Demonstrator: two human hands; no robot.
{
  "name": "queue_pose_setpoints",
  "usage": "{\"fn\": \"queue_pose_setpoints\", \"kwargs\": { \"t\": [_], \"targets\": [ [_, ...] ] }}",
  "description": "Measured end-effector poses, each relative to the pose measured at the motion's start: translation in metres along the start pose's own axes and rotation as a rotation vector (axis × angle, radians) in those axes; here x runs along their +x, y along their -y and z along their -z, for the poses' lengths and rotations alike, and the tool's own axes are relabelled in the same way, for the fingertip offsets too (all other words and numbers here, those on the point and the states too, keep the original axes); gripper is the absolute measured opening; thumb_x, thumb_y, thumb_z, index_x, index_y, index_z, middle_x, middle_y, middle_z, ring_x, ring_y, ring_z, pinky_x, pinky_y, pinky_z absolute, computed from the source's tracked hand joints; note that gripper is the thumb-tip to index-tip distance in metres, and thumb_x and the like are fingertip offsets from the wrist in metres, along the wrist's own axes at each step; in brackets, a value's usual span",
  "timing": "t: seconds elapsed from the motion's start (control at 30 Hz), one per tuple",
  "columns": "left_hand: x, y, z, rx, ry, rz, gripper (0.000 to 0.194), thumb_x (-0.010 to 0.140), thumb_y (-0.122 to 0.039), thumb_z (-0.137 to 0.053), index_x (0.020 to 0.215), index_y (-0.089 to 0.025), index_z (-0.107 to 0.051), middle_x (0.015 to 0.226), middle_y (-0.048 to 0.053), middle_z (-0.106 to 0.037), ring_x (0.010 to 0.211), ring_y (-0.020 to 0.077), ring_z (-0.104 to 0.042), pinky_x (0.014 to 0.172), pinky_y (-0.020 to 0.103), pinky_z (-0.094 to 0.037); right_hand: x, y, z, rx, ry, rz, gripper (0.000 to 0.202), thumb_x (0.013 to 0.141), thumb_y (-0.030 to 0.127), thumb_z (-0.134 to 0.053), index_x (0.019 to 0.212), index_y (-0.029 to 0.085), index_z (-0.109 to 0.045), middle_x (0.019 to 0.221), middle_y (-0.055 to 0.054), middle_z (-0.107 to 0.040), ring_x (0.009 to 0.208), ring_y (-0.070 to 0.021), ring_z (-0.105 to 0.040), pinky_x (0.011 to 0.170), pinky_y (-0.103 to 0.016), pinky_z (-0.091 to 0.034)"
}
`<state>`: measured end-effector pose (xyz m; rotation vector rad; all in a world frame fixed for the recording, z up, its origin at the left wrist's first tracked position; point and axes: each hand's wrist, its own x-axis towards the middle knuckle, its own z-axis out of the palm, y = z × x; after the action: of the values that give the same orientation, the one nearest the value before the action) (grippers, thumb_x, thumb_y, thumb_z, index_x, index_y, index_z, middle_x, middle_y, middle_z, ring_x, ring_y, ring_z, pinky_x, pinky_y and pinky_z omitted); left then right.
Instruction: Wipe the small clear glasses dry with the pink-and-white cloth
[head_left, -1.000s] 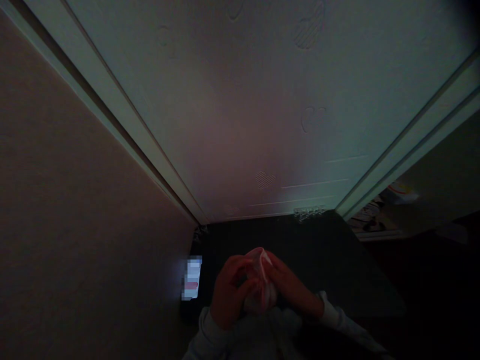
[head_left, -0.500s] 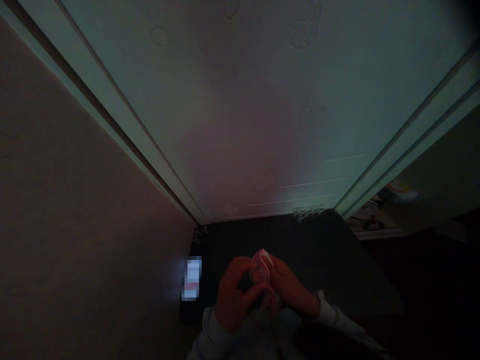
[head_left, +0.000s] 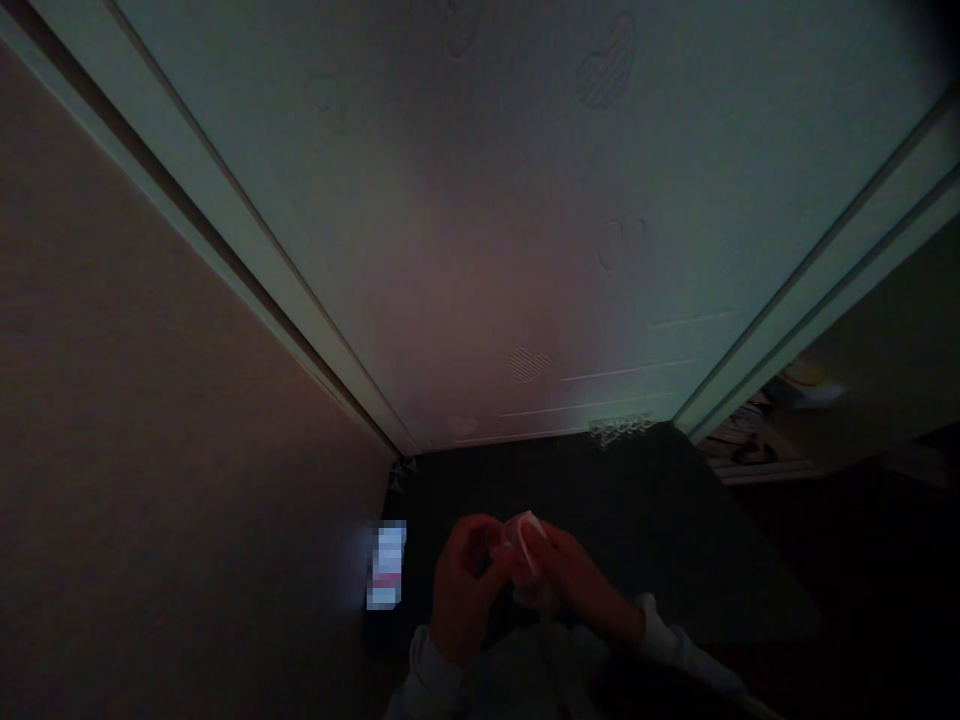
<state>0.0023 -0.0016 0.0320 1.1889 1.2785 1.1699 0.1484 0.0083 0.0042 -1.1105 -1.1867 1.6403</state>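
Both my hands are close together over the dark surface, low in the head view. In my right hand point(head_left: 577, 580), closed fingers grip a pink, thin-edged pliable piece point(head_left: 528, 545); its exact kind is lost in the dim light. My left hand point(head_left: 466, 585) is closed too, its thumb and fingers pinching the left side of this piece, where a small round part shows faintly. The lower end of the piece hangs pale and blurred below the fingers.
A lit rectangular screen point(head_left: 386, 565), blurred out, lies left of my hands beside the brown wall point(head_left: 187, 450). Ahead rises a pale panel point(head_left: 487, 250) with raised heart shapes. The dark surface point(head_left: 675, 540) reaches to its foot. Blurred items point(head_left: 810, 385) sit beyond the right frame.
The pink piece has turned between my hands, and its round opening no longer faces up as clearly. My left fingers have closed further onto it. The view has shifted slightly.
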Motion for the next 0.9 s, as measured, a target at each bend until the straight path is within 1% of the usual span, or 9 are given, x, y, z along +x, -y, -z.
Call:
{"fn": "queue_pose_setpoints", "kwargs": {
  "t": [0.07, 0.17, 0.3, 0.43, 0.53, 0.6, 0.7, 0.8, 0.9],
  "targets": [
    [0.003, 0.000, 0.003, -0.041, -0.027, 0.064, 0.021, 0.068, -0.024, -0.068, 0.087, -0.018, -0.060, 0.081, 0.001, -0.063, 0.078, 0.0175, -0.061, 0.072, 0.029, -0.049, -0.001, 0.004, 0.001, -0.010, -0.021, 0.018, 0.053, 0.084, 0.063, -0.039, 0.082, 0.016, -0.064, 0.079, -0.006, -0.067, 0.073, -0.0189, -0.060, 0.069, -0.030, -0.047],
    [0.005, -0.002, 0.006, -0.023, -0.017, 0.114, 0.021, 0.069, -0.029, -0.067, 0.087, -0.017, -0.061, 0.081, 0.003, -0.065, 0.078, 0.0189, -0.062, 0.072, 0.030, -0.049, -0.001, 0.009, 0.004, -0.018, -0.064, 0.025, 0.059, 0.081, 0.068, -0.038, 0.084, 0.017, -0.068, 0.087, -0.008, -0.070, 0.084, -0.0224, -0.062, 0.081, -0.033, -0.047],
    [0.004, -0.002, 0.005, 0.039, 0.022, 0.109, 0.022, 0.069, -0.031, -0.067, 0.086, -0.017, -0.066, 0.082, 0.004, -0.066, 0.080, 0.0204, -0.061, 0.075, 0.032, -0.047, -0.001, 0.012, 0.007, -0.041, -0.041, 0.003, 0.064, 0.081, 0.070, -0.033, 0.084, 0.017, -0.069, 0.081, -0.008, -0.070, 0.080, -0.0227, -0.062, 0.080, -0.036, -0.047],
    [0.004, -0.001, 0.003, 0.093, 0.031, 0.073, 0.020, 0.068, -0.032, -0.069, 0.084, -0.019, -0.069, 0.086, 0.004, -0.062, 0.083, 0.0205, -0.057, 0.078, 0.032, -0.045, -0.004, 0.009, 0.007, -0.157, 0.043, -0.079, 0.071, 0.076, 0.076, -0.033, 0.080, 0.015, -0.069, 0.081, -0.009, -0.069, 0.079, -0.0236, -0.060, 0.082, -0.038, -0.045],
    [0.006, -0.001, 0.004, 0.108, 0.066, 0.058, 0.018, 0.068, -0.031, -0.069, 0.082, -0.019, -0.069, 0.086, 0.004, -0.062, 0.083, 0.0200, -0.057, 0.077, 0.031, -0.045, -0.006, 0.005, 0.006, -0.141, 0.098, -0.099, 0.070, 0.075, 0.076, -0.035, 0.080, 0.014, -0.069, 0.085, -0.010, -0.069, 0.084, -0.0245, -0.059, 0.085, -0.039, -0.043],
    [0.008, -0.003, 0.004, 0.111, 0.103, 0.055, 0.016, 0.070, -0.028, -0.067, 0.083, -0.019, -0.069, 0.084, 0.003, -0.062, 0.081, 0.0193, -0.057, 0.075, 0.030, -0.046, -0.005, 0.002, 0.005, -0.026, 0.146, -0.090, 0.063, 0.074, 0.072, -0.044, 0.083, 0.015, -0.069, 0.085, -0.008, -0.068, 0.083, -0.0233, -0.059, 0.081, -0.037, -0.044],
    [0.008, -0.006, 0.003, 0.107, 0.152, 0.048, 0.014, 0.072, -0.026, -0.064, 0.083, -0.018, -0.068, 0.083, 0.003, -0.061, 0.080, 0.0184, -0.057, 0.074, 0.030, -0.045, -0.005, -0.002, 0.003, 0.128, 0.226, -0.104, 0.055, 0.074, 0.069, -0.049, 0.075, 0.017, -0.067, 0.069, -0.004, -0.065, 0.063, -0.0178, -0.058, 0.063, -0.030, -0.044],
    [0.008, -0.010, 0.002, 0.101, 0.169, 0.044, 0.015, 0.072, -0.029, -0.065, 0.082, -0.018, -0.067, 0.082, 0.002, -0.060, 0.079, 0.0180, -0.056, 0.073, 0.029, -0.045, -0.004, -0.003, 0.003, 0.164, 0.298, -0.097, 0.054, 0.075, 0.068, -0.048, 0.068, 0.016, -0.063, 0.059, -0.001, -0.059, 0.052, -0.0129, -0.051, 0.052, -0.025, -0.039],
    [0.007, -0.011, 0.000, 0.084, 0.165, 0.055, 0.014, 0.072, -0.030, -0.065, 0.081, -0.019, -0.066, 0.079, 0.001, -0.059, 0.077, 0.0173, -0.056, 0.072, 0.028, -0.045, -0.003, 0.001, 0.005, 0.162, 0.323, -0.077, 0.053, 0.075, 0.067, -0.050, 0.067, 0.016, -0.059, 0.058, 0.000, -0.056, 0.049, -0.0103, -0.046, 0.050, -0.023, -0.036]
  ]
}}
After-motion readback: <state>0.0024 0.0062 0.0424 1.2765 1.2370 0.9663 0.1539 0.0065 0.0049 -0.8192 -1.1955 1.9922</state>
